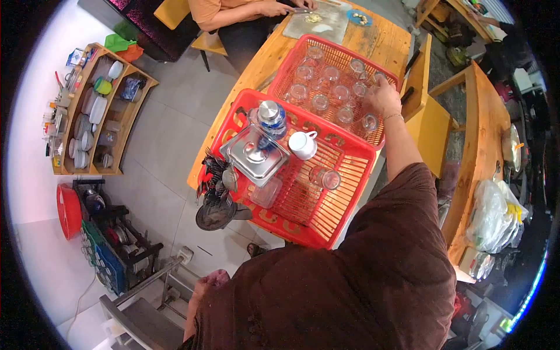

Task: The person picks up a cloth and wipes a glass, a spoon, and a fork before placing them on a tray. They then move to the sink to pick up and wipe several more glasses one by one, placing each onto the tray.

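My right hand (pixel 385 99) reaches into the far red basket (pixel 280 73), its fingers closed at a clear drinking glass (pixel 379 77) near the right rim. Several more clear glasses stand around it, such as a glass (pixel 340 93) in the middle. Low at my left side, my left hand (pixel 201 289) is closed on a pinkish cloth (pixel 219 277). Nearer to me, a red dish rack (pixel 356 198) holds a white mug (pixel 303 144), a glass lying on its side (pixel 324 178), a steel lid (pixel 255 153) and a blue bottle with a silver cap (pixel 272 116).
Dark cutlery (pixel 217 181) fills a holder on the rack's left side. Across the wooden table (pixel 385 41), another person's hands (pixel 291 8) work with a knife at a cutting board (pixel 315 26). A shelf of dishes (pixel 96 116) stands left; a yellow chair (pixel 429 137) stands right.
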{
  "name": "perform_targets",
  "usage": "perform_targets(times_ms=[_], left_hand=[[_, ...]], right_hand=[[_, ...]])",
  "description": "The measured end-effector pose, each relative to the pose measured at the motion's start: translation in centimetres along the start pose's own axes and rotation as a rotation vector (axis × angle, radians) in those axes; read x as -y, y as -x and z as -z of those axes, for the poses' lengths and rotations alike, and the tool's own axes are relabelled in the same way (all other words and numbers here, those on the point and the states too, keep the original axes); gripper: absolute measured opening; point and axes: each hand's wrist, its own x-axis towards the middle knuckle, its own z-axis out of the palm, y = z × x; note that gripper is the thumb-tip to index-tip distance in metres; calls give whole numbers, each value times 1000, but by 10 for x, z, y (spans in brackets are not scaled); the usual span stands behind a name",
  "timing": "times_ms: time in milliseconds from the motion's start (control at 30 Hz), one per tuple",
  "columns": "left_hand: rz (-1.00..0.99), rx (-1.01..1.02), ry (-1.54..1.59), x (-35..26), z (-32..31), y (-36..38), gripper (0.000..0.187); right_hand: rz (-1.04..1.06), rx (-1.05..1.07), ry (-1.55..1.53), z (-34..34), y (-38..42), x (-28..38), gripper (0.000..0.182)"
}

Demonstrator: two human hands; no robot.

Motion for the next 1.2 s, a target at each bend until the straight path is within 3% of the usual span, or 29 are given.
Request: perform_targets(times_ms=[100,167,233,300,500,800,1033,1100,1133,1200], left_hand=[[5,5,-132,-79,-6,46,50],[15,19,-189,-28,2,5,48],[24,30,-244,-15,0,-3,47],[20,29,22,-6,-8,-3,44],[-5,17,-127,27,-2,-24,44],[-50,69,-13,64,-9,-49,45],[-79,105,52,95,-18,-73,47],[-103,116,76,101,-17,-79,48],[-78,95,-70,67,-17,-58,47],[-22,66,-366,-40,-18,4,45]], right_hand=[[-22,-61,38,-20,-8,-4,48],[-23,-34,-2,-35,-18,-15,49],[-23,-9,-45,-47,-24,-22,51],[2,13,-63,-56,-25,-25,55],[18,-3,-98,-67,-25,-27,66],[-37,208,156,-48,-34,-8,62],[-74,118,181,-55,-31,-19,70],[-17,271,284,-52,-43,-18,56],[-19,272,283,-40,-44,-10,56],[128,164,384,-9,-39,19,32]])
